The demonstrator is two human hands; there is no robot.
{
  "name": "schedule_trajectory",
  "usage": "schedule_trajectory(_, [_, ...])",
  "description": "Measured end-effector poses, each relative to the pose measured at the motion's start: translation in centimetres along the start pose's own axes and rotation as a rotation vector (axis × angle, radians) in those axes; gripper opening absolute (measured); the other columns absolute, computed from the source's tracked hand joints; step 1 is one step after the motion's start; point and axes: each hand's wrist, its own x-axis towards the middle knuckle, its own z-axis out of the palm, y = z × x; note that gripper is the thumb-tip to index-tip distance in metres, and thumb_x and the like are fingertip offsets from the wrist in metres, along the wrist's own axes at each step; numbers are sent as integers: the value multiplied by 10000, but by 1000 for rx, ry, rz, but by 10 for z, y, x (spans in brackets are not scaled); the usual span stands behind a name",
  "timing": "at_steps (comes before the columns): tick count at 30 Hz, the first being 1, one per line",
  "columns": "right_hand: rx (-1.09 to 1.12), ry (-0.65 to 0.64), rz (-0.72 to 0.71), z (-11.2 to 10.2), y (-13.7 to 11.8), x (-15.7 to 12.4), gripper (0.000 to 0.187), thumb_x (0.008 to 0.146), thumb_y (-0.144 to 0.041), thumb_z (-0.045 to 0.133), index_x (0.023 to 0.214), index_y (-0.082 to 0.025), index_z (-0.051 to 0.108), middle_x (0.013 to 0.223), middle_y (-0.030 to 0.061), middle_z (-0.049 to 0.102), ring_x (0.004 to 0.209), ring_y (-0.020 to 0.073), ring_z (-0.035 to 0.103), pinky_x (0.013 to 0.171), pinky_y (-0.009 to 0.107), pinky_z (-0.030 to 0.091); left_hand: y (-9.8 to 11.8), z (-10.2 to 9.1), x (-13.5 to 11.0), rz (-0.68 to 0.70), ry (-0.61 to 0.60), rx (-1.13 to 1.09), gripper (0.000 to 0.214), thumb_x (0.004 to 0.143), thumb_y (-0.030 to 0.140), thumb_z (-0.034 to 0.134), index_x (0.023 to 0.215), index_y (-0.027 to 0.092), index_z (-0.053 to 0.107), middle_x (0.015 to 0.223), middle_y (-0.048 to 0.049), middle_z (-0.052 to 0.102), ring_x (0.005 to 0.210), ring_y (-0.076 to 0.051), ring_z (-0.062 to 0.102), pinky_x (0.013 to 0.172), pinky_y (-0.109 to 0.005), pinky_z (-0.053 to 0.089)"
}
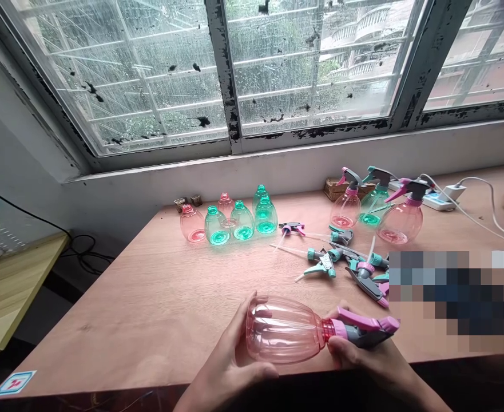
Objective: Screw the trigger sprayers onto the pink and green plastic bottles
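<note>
Windows (pixel 140 74) back a wooden table (pixel 149 320), left grip (pixel 234 357) holding a pink bottle (pixel 284 329) by base, right grip (pixel 358 355) by neck.

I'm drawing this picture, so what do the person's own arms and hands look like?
The left hand and right hand are bare, with ordinary fingers and thumbs. No gloves, rings or watches show. The forearms look bare too; no sleeves can be seen on them.
</note>
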Motion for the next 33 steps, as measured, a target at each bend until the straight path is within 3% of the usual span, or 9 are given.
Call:
schedule_trajectory(5, [6, 19, 12, 0, 0, 0, 290, 790, -479, 748, 837, -219, 630, 533, -9, 637, 489, 175, 552, 480, 284, 399, -3, 0, 2, 67, 15, 83, 914, 837, 248, 744, 1535, 407, 176, 1632, -60, 258, 1485, -303, 261, 1223, -481, 205])
schedule_trajectory(8, [10, 32, 37, -1, 0, -1, 303, 801, -477, 747, 812, -203, 616, 552, -1, 654, 517, 170, 563, 513, 282, 406, -3, -1, 2, 45, 2, 25, 1051, 775, 252, 809, 1542, 413, 108, 1617, -64, 296, 1471, -309, 295, 1217, -476, 231])
schedule_trajectory(10, [23, 28, 47, -1, 1, -1, 307, 807, -467, 748, 827, -198, 603, 556, -3, 656, 514, 157, 555, 508, 270, 401, -2, -2, 1, 10, -9, -31, 1084, 716, 288, 856, 1541, 391, 159, 1609, -66, 315, 1469, -324, 294, 1217, -473, 237])
schedule_trajectory(13, [29, 10, 33, -2, 3, -1, 310, 808, -454, 756, 876, -201, 588, 553, -12, 654, 502, 143, 544, 485, 253, 393, 1, -2, 1, -15, -10, -47, 926, 765, 333, 813, 1518, 371, 277, 1615, -51, 305, 1483, -329, 260, 1221, -474, 228])
schedule_trajectory(18, [26, 9, 48, -4, 3, 0, 304, 821, -446, 750, 879, -199, 583, 559, -5, 662, 509, 140, 563, 482, 239, 410, -1, -1, 3, 23, -12, 51, 920, 844, 258, 739, 1535, 423, 156, 1632, -11, 270, 1501, -292, 221, 1241, -488, 132])
schedule_trajectory(21, [20, 1, 48, -4, 2, 0, 298, 821, -443, 748, 863, -200, 581, 563, -3, 663, 520, 147, 570, 488, 244, 413, -3, -3, 2, -6, -5, -14, 1009, 785, 295, 798, 1542, 403, 139, 1622, -34, 295, 1474, -313, 292, 1231, -491, 186])
schedule_trajectory(24, [14, -13, 57, -3, 1, 0, 296, 818, -444, 747, 836, -202, 577, 566, -10, 646, 521, 147, 552, 495, 252, 414, -4, -4, 2, -44, -8, -82, 923, 789, 344, 789, 1526, 391, 236, 1622, -46, 293, 1419, -328, 392, 1192, -482, 305])
schedule_trajectory(29, [-16, -3, 42, -3, 0, 2, 278, 820, -434, 739, 804, -206, 579, 579, -4, 647, 550, 162, 556, 520, 270, 420, -5, -1, 4, 29, 4, -27, 883, 823, 275, 762, 1516, 432, 238, 1647, -11, 224, 1482, -327, 266, 1214, -469, 254])
schedule_trajectory(33, [-42, 26, -10, -3, 0, 3, 241, 837, -405, 723, 803, -212, 583, 584, -8, 658, 573, 168, 569, 587, 292, 452, -7, -1, 3, -12, 6, -119, 1047, 743, 286, 837, 1532, 426, 162, 1620, -46, 297, 1435, -334, 367, 1202, -508, 267])
